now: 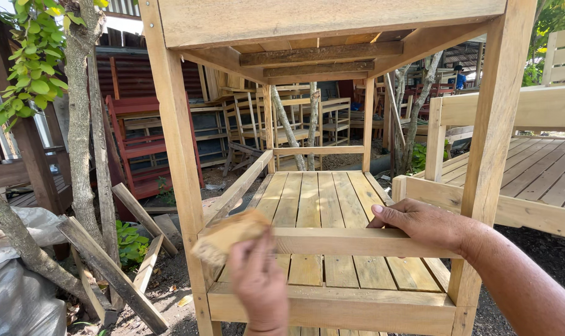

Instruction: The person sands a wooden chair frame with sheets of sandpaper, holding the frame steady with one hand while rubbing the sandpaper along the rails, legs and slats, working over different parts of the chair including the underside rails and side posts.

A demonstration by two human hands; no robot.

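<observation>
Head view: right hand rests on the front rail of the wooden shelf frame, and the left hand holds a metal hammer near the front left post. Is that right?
Not quite. The head view shows the left hand holding a blurred tan piece that looks like folded sandpaper, not a metal hammer. The rest stands: the right hand rests on the front rail of the wooden shelf frame, near its front left post.

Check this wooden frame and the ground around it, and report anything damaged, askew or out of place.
The dark crosspieces under the top of the pale wooden frame look weathered and rough beside the fresh timber. Loose planks lean askew against the tree trunk at left. The left hand holds a blurred tan piece.
</observation>
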